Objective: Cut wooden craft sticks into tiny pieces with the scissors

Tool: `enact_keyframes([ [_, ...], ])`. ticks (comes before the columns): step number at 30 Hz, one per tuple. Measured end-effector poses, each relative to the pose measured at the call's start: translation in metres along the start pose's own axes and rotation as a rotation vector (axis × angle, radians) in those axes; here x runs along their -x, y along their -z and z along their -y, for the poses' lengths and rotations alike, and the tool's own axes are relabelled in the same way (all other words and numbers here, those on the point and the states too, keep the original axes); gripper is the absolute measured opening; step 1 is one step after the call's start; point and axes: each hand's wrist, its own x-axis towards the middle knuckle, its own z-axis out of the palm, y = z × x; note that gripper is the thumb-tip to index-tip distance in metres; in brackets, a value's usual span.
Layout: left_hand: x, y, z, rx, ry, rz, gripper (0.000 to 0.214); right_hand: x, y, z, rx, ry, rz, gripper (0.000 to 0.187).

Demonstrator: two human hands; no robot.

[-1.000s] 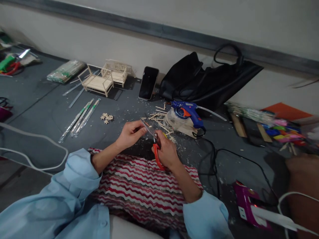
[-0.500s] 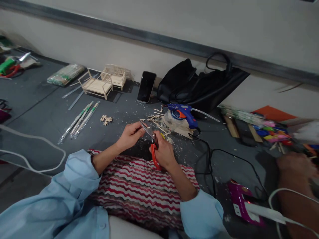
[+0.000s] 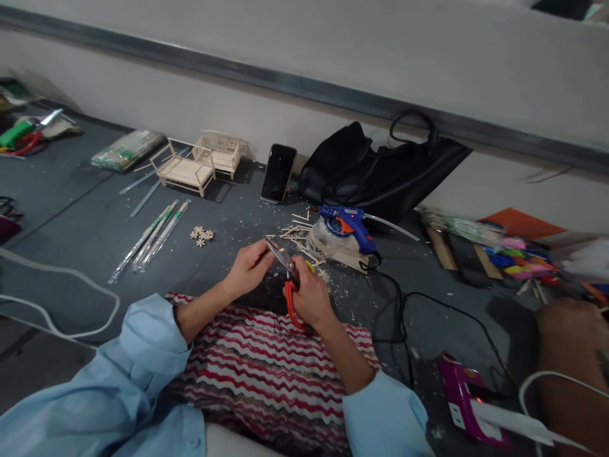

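Note:
My right hand (image 3: 310,297) is closed around a pair of scissors (image 3: 290,304) with orange handles, blades pointing up and to the left. Opposite it, my left hand (image 3: 248,269) pinches a small pale wooden piece at the blades; the fingers and blades hide most of it. Just beyond the hands, thin wooden sticks (image 3: 299,233) and pale shavings are scattered on the dark table. Behind the right hand, a blue glue gun (image 3: 349,222) rests on a clear round container (image 3: 323,238). Left of my left hand lies a snowflake-like cluster of small wooden pieces (image 3: 202,236).
Miniature wooden furniture (image 3: 185,171), a phone (image 3: 278,172) and a black bag (image 3: 380,168) stand along the wall. Wrapped sticks (image 3: 152,244) lie at left. Black cable (image 3: 402,317) runs to a purple power strip (image 3: 469,400). Another person's hand (image 3: 571,327) is at the right.
The view has tilted up slightly, so most things appear a little lower. Both hands keep nearly the same pose at the scissors. The other person's forearm has shifted slightly right.

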Motion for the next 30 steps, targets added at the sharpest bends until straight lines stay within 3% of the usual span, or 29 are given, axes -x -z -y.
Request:
enact_keyframes([
  [9,0.0021,-0.0005,0.0054,0.298,0.217,0.066,0.034,0.0025,0.0077,0.0031,-0.015,0.009,0.052,0.042],
  [20,0.0032,-0.0018,0.0058,0.365,0.286,0.067,0.039,-0.0006,0.0045,0.0007,-0.052,0.041,0.047,0.036],
  [27,0.0015,-0.0034,-0.0019,0.072,0.119,-0.013,0.032,-0.0019,-0.0005,0.0011,-0.024,0.003,0.000,0.035],
  [30,0.0000,-0.0022,-0.0027,0.077,0.111,-0.001,0.035,-0.0003,0.0011,0.0013,-0.016,-0.008,0.003,0.039],
])
